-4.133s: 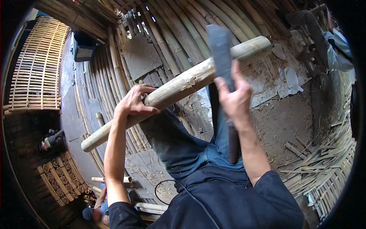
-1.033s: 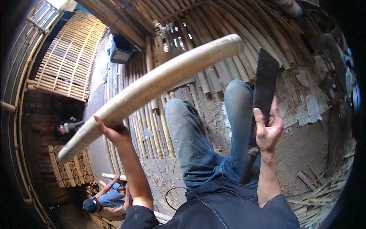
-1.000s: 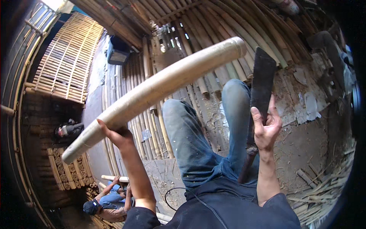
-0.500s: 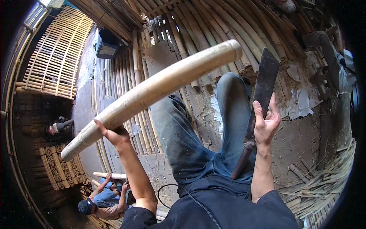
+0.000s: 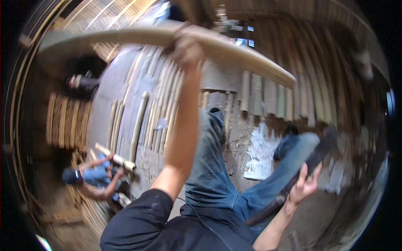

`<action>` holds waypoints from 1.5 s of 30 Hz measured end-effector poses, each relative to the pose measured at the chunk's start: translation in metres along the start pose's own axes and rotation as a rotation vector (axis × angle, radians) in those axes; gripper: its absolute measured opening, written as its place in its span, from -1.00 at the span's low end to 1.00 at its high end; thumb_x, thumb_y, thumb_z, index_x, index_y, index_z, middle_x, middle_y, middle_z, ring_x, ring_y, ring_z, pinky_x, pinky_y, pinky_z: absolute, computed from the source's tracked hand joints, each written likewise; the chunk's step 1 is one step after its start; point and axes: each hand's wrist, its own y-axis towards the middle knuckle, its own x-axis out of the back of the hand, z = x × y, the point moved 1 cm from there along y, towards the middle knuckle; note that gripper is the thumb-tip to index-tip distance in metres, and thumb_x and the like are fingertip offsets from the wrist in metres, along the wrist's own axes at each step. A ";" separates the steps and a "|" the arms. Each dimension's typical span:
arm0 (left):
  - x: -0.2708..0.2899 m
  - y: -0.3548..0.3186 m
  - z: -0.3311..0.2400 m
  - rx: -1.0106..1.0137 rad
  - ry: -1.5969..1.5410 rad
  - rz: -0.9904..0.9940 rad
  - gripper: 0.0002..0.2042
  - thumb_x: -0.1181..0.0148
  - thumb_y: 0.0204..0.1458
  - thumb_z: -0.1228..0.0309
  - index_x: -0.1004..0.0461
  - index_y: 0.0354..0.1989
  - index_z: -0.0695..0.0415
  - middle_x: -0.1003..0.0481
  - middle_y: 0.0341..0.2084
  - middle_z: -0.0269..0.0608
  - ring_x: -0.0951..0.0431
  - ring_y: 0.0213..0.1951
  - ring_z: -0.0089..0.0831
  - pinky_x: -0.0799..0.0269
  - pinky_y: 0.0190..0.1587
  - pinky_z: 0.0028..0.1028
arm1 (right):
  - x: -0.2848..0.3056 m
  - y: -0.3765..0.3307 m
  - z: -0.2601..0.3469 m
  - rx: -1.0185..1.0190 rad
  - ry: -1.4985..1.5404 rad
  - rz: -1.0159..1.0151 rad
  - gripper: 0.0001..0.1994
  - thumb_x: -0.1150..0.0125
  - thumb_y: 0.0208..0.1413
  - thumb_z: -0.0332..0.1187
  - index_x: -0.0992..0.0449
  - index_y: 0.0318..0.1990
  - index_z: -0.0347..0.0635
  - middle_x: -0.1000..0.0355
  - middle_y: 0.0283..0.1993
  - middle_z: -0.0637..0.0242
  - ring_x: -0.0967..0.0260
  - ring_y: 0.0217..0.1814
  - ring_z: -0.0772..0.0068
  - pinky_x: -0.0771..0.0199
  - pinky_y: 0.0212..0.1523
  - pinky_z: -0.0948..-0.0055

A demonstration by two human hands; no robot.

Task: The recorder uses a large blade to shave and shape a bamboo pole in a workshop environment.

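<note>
Head view shows the left hand closed around a long pale peeled bamboo pole, arm stretched up to hold it clear above the split-bamboo floor. Low beside the knee, the right hand grips a dark broad-bladed chopping knife, blade angled outward, seemingly kept away from the legs.

No package, label, sign or screen can be made out. The nearest thing to one is a flat white sheet with ragged edges, lying on the floor below and to the right of the raised left hand and up and to the left of the right hand. The blur hides whether it bears any print.
</note>
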 end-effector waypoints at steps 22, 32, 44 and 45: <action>0.073 -0.315 0.065 0.334 1.391 -2.041 -0.58 -0.45 0.17 0.01 -0.71 -0.18 0.20 -0.56 -0.55 -0.34 -0.48 -0.53 -0.61 -0.41 -0.50 -0.47 | -0.001 0.038 -0.022 -0.052 -0.436 0.114 -0.34 -0.32 0.38 -0.32 -0.26 0.50 -0.50 -0.41 0.41 -0.06 -0.46 0.22 0.29 -0.46 0.21 0.39; 0.111 -0.544 0.085 0.115 0.657 -2.519 -0.34 -0.44 0.19 0.00 -0.44 0.28 0.25 -0.58 -0.05 -0.12 -0.66 -0.14 -0.44 -0.58 -0.39 -0.55 | 0.003 0.067 -0.011 -0.064 -0.685 -0.054 -0.34 -0.44 0.30 -0.23 -0.39 0.38 -0.57 -0.61 0.16 -0.12 -0.55 0.09 0.23 -0.52 0.17 0.29; 0.193 -0.660 0.007 -0.875 0.454 -2.546 0.00 -0.58 0.02 -0.08 -0.20 0.50 0.23 -0.37 0.40 -0.08 -0.32 0.42 -0.17 -0.15 0.45 0.05 | -0.018 0.093 -0.015 -0.128 -0.922 -0.095 -0.31 -0.45 0.19 -0.13 -0.46 0.26 -0.61 -0.50 0.25 -0.28 -0.47 0.20 -0.04 -0.49 0.23 -0.02; 0.223 -0.645 0.029 -0.767 0.456 -2.491 0.02 -0.57 0.03 -0.09 -0.18 0.50 0.29 -0.40 0.38 -0.03 -0.38 0.38 -0.17 -0.23 0.43 0.03 | -0.023 0.089 -0.004 -0.079 -0.955 -0.102 -0.32 -0.44 0.21 -0.15 -0.44 0.28 -0.61 -0.49 0.26 -0.28 -0.47 0.21 -0.02 -0.48 0.25 0.00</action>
